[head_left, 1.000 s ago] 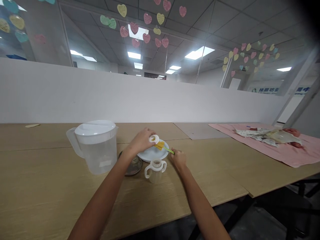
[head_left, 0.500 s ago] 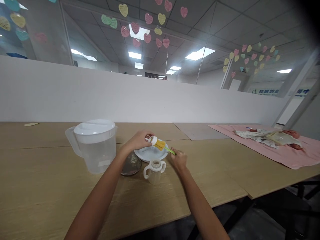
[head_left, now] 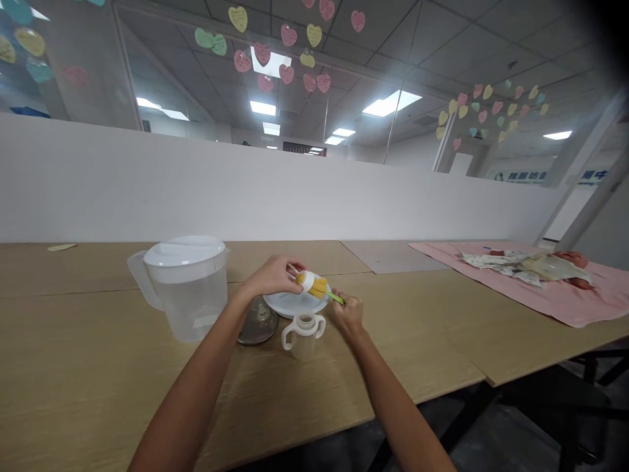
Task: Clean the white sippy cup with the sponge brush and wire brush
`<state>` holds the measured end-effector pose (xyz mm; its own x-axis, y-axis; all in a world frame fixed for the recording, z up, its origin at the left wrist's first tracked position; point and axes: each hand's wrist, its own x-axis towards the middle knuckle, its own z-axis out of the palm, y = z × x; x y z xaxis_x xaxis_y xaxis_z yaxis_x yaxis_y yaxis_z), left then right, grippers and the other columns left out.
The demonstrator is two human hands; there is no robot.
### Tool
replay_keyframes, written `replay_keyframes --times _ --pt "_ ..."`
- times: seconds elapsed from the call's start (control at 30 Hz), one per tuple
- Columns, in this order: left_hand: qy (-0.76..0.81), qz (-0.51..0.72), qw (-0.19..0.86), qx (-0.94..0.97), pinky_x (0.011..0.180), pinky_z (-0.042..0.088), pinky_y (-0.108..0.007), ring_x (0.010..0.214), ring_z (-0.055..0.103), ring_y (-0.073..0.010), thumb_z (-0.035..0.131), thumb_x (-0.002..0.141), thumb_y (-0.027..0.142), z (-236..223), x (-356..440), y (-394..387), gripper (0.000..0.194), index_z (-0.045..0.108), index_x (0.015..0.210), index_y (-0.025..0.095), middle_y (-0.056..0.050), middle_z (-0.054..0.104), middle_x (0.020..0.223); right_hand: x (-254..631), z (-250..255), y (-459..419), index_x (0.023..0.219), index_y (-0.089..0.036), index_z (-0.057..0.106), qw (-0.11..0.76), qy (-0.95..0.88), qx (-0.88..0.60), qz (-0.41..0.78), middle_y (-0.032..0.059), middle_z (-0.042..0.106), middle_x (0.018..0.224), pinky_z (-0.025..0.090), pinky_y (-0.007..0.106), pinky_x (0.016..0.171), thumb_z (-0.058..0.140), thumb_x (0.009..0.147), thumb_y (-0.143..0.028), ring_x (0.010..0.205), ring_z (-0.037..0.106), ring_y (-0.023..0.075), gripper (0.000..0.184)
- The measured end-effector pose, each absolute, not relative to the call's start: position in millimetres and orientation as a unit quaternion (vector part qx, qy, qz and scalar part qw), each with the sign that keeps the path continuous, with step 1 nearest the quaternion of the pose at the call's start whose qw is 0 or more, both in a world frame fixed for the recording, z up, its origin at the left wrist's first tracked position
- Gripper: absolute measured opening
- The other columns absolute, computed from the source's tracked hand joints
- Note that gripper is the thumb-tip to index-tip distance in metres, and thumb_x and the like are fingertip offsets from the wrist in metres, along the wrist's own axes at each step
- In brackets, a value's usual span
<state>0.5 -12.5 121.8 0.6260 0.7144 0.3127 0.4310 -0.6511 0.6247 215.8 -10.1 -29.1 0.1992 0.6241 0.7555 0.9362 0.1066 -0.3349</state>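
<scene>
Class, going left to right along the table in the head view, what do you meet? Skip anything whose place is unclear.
Pale flat piece, lidded pitcher, clear dome-shaped object, two-handled cup, right hand, pink cloth.

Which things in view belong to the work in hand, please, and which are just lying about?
Apparently in use:
- yellow brush
- white ring
- likely handled bottle, white dish
- perhaps lidded pitcher, clear dome

Apparently lying about:
- pink cloth
- pale flat scrap
</scene>
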Motion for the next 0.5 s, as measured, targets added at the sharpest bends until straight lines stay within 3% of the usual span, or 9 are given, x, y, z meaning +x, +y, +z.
replay_keyframes --times 0.2,0.37,0.5 --pt "0.290 0.234 0.303 0.877 0.068 0.050 -0.025 0.079 0.060 -0.0162 0.063 0.056 0.023 134 -1 -27 0.046 0.058 0.101 0.015 -0.005 0.064 0.091 220 -29 -11 0.075 -0.019 0.069 0.370 -0.612 -0.690 -0.112 0.0032 0.067 0.068 0.032 0.019 0.054 0.041 0.074 -0.023 0.058 0.056 0.0114 0.028" --pt "0.403 0.311 0.155 0.847 0.070 0.048 -0.025 0.081 0.058 -0.0168 0.060 0.058 0.026 142 -26 -22 0.041 0.059 0.098 0.014 -0.005 0.062 0.094 222 -31 -7 0.088 -0.024 0.068 0.288 -0.589 -0.745 -0.123 0.0039 0.069 0.079 0.033 0.019 0.057 0.044 0.077 -0.027 0.069 0.060 0.0136 0.027" --pt "0.483 0.211 0.072 0.846 0.069 0.045 -0.025 0.080 0.059 -0.0177 0.060 0.059 0.030 137 -44 -8 0.037 0.062 0.093 0.016 -0.004 0.064 0.089 220 -28 -9 0.095 -0.025 0.066 0.260 -0.576 -0.765 -0.122 0.0042 0.068 0.083 0.034 0.020 0.058 0.042 0.079 -0.029 0.072 0.060 0.0140 0.029"
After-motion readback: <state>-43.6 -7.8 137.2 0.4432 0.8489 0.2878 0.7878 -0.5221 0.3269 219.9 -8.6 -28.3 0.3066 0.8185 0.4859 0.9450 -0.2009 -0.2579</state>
